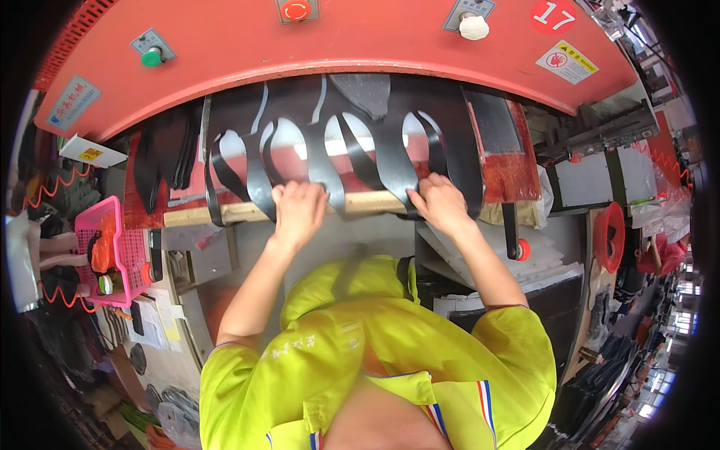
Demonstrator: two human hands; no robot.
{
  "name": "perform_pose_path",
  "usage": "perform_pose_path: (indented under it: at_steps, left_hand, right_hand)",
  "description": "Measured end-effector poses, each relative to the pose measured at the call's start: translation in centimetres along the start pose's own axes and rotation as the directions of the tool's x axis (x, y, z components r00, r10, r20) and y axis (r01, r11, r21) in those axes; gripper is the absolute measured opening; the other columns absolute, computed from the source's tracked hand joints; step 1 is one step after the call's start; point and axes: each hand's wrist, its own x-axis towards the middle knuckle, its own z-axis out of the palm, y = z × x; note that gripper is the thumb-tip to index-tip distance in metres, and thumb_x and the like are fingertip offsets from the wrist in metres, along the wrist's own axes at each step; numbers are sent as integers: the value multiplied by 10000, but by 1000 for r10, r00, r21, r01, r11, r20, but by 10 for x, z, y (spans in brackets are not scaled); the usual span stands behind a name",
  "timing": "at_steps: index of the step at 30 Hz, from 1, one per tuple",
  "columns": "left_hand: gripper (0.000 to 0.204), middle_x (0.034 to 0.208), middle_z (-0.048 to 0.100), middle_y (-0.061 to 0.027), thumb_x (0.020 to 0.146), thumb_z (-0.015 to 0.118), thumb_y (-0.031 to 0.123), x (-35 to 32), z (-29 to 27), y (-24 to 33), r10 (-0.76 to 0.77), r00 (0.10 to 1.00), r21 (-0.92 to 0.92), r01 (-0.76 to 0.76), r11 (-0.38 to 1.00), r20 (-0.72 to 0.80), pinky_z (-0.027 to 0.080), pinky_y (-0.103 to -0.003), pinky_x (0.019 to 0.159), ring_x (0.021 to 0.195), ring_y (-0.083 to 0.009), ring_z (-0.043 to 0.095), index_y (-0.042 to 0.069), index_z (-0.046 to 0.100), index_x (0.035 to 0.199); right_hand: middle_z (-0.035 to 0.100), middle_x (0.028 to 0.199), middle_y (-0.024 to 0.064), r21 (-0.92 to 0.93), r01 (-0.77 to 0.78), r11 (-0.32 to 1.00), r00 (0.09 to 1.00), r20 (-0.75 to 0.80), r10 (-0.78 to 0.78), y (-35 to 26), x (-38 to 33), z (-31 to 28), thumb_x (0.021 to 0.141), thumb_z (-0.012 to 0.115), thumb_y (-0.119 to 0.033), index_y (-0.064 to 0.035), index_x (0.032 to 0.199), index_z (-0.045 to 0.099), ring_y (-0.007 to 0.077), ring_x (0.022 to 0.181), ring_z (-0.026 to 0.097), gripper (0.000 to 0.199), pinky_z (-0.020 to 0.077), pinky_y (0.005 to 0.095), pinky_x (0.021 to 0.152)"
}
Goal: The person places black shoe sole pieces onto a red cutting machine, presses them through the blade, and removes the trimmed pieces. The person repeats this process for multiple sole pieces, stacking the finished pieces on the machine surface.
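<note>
A black sheet of thin, flexible material (pixel 292 103) lies under the red press, with shoe-part-like openings cut through it. Its wavy strips (pixel 319 161) reach over a wooden bar (pixel 360 204) along the front of the red work surface. My left hand (pixel 298 210) is closed on the sheet's near edge, left of the middle, close to the bar. To the right, my right hand (pixel 442 204) pinches another part of that edge, thumb against the bar side. Both sets of fingertips are partly hidden behind the material. A grey plate (pixel 366 91) sits on the sheet's far part.
The red press head (pixel 360 45) spans the far side, with a green button (pixel 151 57), a red stop button (pixel 297 9) and a white knob (pixel 473 28). Dark cut pieces (pixel 166 161) lie left. A pink basket (pixel 131 259) stands left; stacked sheets (pixel 517 262) lie right, below the surface.
</note>
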Motion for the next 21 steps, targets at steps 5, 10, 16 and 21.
perform_pose_path:
  at_steps: [5, 10, 16, 21]
  left_hand:
    - [184, 615, 616, -53, 864, 653, 245, -19, -61, 54, -72, 829, 235, -73, 969, 554, 432, -373, 616, 601, -227, 618, 87, 594, 788]
    - [204, 596, 560, -59, 845, 686, 151, 22, -64, 85, -4, 953, -531, -165, 831, -303, 415, -312, 518, 527, -216, 552, 49, 566, 715]
    - [234, 562, 529, -62, 764, 752, 118, -36, -25, 90, -126, 885, -666, -237, 707, -449, 418, -312, 501, 497, -212, 537, 48, 559, 650]
    - [196, 599, 584, -44, 851, 717, 124, -89, -7, 95, -476, 878, -873, 188, 450, -56, 385, -233, 465, 511, -68, 524, 26, 619, 712]
  right_hand:
    - [676, 841, 162, 3, -23, 1000, 978, 206, 22, -24, -2, -51, 866, 639, -389, -40, 809, 687, 361, 796, 669, 357, 542, 447, 688]
    - [308, 1420, 338, 123, -1, 992, 994, -112, 15, -74, 40, -10, 677, 813, -392, -137, 1381, 431, 489, 1316, 333, 841, 363, 505, 1046]
    - [187, 1457, 368, 81, -59, 995, 998, -34, 61, -105, 17, 28, 518, 856, -410, -189, 1445, 376, 503, 1382, 174, 1067, 204, 530, 1113]
    - [277, 1457, 291, 238, -36, 971, 993, -99, 61, -105, -23, 26, 484, 849, -318, -239, 1359, 519, 440, 1356, 297, 939, 290, 506, 1103]
